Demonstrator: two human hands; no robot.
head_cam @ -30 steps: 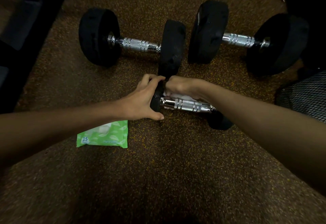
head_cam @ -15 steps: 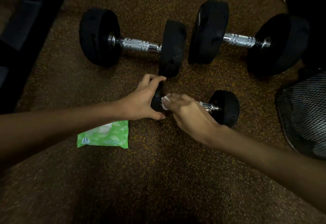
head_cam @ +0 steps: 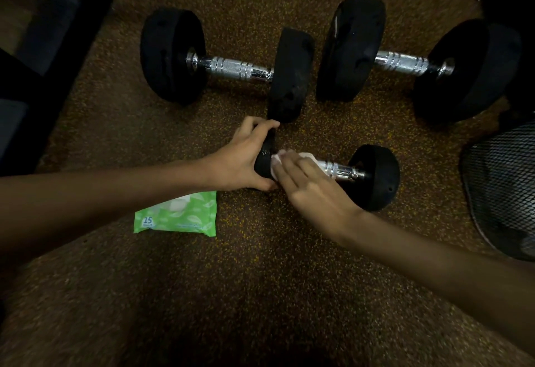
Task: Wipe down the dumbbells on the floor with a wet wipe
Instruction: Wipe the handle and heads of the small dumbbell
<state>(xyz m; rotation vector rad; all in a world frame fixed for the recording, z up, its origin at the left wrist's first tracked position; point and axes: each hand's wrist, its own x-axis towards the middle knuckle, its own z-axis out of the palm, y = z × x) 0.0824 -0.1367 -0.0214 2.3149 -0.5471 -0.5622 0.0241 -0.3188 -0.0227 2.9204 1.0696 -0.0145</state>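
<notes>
The small dumbbell [head_cam: 333, 168] lies left-right; left hand [head_cam: 246, 161] grips its left weight, right hand [head_cam: 309, 190] fingers press the wipe [head_cam: 289, 157] on the handle's left end.

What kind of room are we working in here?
Probably a home or small gym: speckled rubber-type flooring, three black dumbbells with chrome handles, such as the large one, and what looks like a dark bench frame at upper left.
</notes>
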